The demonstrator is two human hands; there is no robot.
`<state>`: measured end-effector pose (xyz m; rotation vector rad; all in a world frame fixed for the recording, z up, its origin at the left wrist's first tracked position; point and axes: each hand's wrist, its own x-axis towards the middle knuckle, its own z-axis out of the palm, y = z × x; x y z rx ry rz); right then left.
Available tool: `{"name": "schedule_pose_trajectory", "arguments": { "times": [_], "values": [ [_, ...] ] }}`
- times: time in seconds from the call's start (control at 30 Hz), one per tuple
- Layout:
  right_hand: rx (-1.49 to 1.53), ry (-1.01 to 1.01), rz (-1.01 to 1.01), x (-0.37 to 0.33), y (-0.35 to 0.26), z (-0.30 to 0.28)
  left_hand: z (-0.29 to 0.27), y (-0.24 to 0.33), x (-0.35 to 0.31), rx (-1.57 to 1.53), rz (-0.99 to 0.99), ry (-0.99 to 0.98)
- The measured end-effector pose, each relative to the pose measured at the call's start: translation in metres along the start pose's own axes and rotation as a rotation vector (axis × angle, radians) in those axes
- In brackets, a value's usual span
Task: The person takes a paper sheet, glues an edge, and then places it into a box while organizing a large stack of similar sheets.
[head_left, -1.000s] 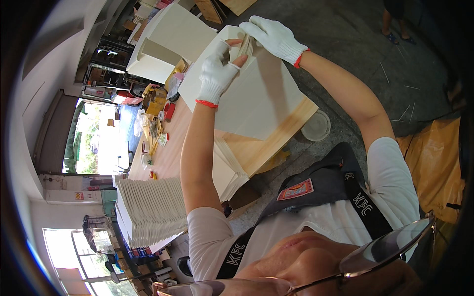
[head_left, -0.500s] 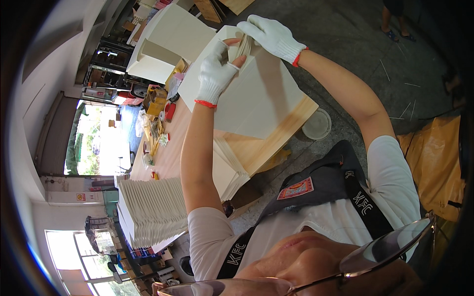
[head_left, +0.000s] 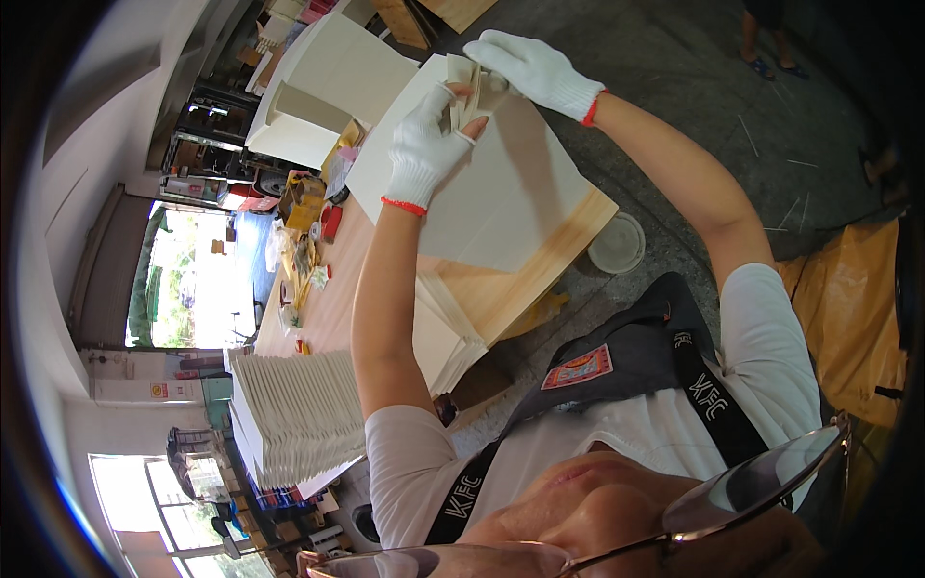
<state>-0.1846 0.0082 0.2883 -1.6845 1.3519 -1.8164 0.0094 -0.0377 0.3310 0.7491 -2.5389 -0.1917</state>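
My left hand (head_left: 425, 143), in a white knit glove with bare thumb and fingertip, is closed around a small fanned bundle of pale strips (head_left: 467, 108). The strips look like thin card or board. Just to their right, my right hand (head_left: 536, 72), in a full white glove, has its fingers stretched out flat near the bundle's far end; its thumb is partly hidden and blurred. Beneath both hands lies a large white sheet (head_left: 482, 217) on the wooden tabletop (head_left: 551, 252).
A tall stack of folded white sheets (head_left: 294, 409) stands at the near left, with more sheets (head_left: 445, 323) beside my left forearm. Larger white boards (head_left: 332, 72) rise at the far left. Tapes and bags (head_left: 303, 250) clutter the table's left edge. A round lid (head_left: 618, 243) lies right of the table.
My right hand has shifted slightly right, off the strips it was touching. The strips in my left hand are more spread and tilted now.
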Motion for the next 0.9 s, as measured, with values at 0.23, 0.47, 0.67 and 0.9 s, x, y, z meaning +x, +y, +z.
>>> {"name": "schedule_pose_trajectory", "arguments": {
  "times": [0.23,0.47,0.67,0.9],
  "values": [
    [-0.906,-0.264,-0.214,-0.005,0.003,-0.028,-0.003,0.005,0.0,-0.202,-0.109,0.018],
    [-0.466,-0.132,0.035,0.004,0.008,-0.005,-0.006,0.01,0.002,-0.286,-0.247,-0.082],
    [-0.274,-0.133,0.235,-0.002,0.005,-0.006,0.002,-0.007,0.003,-0.26,-0.231,-0.082],
    [-0.294,-0.112,0.205,-0.005,0.006,-0.006,-0.006,0.005,0.003,-0.168,-0.168,-0.087]
  ]
}}
